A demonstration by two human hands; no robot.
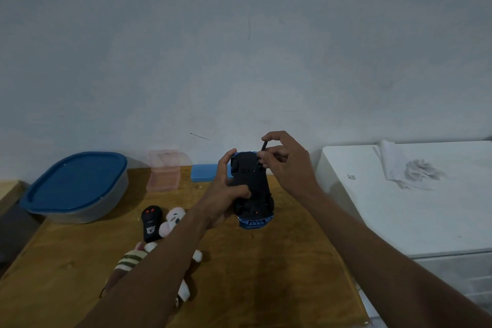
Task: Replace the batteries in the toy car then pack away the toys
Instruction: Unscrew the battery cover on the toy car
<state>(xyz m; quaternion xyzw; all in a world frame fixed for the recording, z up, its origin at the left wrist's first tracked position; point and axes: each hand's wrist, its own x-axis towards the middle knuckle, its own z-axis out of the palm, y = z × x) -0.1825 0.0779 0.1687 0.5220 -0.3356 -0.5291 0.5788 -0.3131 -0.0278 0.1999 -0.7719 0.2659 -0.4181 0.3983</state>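
A blue toy car (pixel 253 189) is held upside down above the wooden table (pixel 279 274), its black underside facing me. My left hand (pixel 226 192) grips the car from the left side. My right hand (pixel 285 162) pinches a small black screwdriver (pixel 262 153) whose tip meets the car's underside near the far end. A black remote control (pixel 151 222) lies on the table to the left, beside a white and pink plush toy (pixel 174 218) that my left forearm partly hides.
A clear container with a blue lid (pixel 77 184) stands at the back left. A small pink see-through box (pixel 163 169) and a blue block (pixel 203 172) sit along the wall. A white appliance (pixel 399 208) with crumpled paper (pixel 410 168) stands at the right.
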